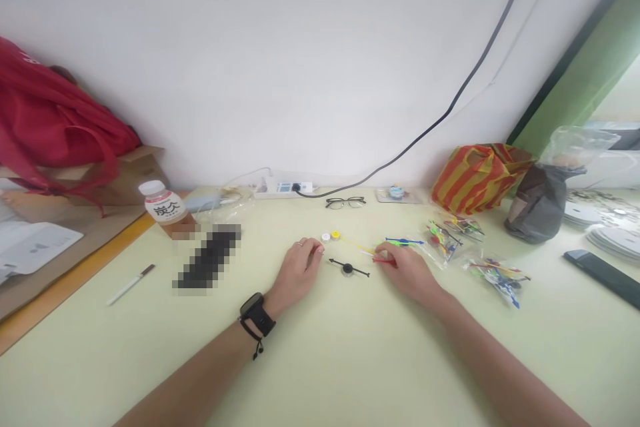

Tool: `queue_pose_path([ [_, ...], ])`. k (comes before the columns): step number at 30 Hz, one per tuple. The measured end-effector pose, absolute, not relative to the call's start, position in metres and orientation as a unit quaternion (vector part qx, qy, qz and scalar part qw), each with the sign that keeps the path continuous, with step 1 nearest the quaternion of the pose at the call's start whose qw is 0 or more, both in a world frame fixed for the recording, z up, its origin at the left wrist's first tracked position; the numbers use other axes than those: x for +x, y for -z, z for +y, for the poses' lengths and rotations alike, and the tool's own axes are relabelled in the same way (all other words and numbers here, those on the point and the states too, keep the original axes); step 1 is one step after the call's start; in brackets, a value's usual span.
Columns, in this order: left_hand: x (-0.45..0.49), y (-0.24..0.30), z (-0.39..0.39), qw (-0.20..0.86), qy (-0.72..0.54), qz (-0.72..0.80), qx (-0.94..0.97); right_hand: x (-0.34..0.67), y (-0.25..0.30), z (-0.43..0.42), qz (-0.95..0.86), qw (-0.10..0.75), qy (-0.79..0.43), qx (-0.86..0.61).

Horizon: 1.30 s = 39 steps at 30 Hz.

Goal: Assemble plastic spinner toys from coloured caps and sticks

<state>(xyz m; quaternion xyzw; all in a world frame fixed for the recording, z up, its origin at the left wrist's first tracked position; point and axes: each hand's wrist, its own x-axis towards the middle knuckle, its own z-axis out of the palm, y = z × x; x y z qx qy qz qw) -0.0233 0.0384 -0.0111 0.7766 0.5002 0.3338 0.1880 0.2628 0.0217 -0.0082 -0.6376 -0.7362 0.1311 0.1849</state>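
On the table, my left hand (297, 270) is closed, thumb and forefinger pressed together; whatever they hold, if anything, is too small to make out. My right hand (410, 273) pinches a red plastic arrow (383, 260), partly hidden by the fingers. Between the hands lies a black arrow spinner (347, 269) with a round hub. Just beyond it sit a white round piece (326, 237) and a yellow round piece (335, 235). A thin yellow arrow (357, 245) points toward my right hand. Past that hand lie a blue arrow (407, 241) and green arrow pieces.
Clear bags of coloured arrows (500, 275) lie on the right, near a dark phone (605, 277) and a striped bag (477, 173). Glasses (346, 202) and a power strip (283, 188) are by the wall. A drink bottle (165, 207) and pen (131, 284) stand left.
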Motion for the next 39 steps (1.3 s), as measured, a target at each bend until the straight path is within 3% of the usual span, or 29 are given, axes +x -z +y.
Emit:
queue_pose_path([
  [5, -0.023, 0.013, 0.039, 0.186, -0.328, 0.496, 0.782, 0.239, 0.006, 0.008, -0.769, 0.24, -0.161, -0.57],
  [11, -0.022, 0.013, 0.038, 0.181, -0.321, 0.499, 0.784, 0.226, 0.005, -0.006, -0.823, 0.217, -0.187, -0.49],
  [20, -0.023, 0.011, 0.038, 0.19, -0.305, 0.502, 0.787, 0.277, -0.015, 0.017, -0.769, 0.184, -0.122, -0.6],
  [27, -0.023, 0.008, 0.033, 0.217, -0.317, 0.495, 0.779, 0.307, -0.008, 0.03, -0.693, 0.085, -0.048, -0.714],
  [32, -0.023, 0.008, 0.027, 0.307, -0.294, 0.403, 0.81, 0.304, 0.0, 0.034, -0.645, 0.106, -0.026, -0.756],
  [39, -0.023, 0.008, 0.024, 0.301, -0.302, 0.391, 0.816, 0.296, -0.004, 0.029, -0.657, 0.133, -0.064, -0.74],
])
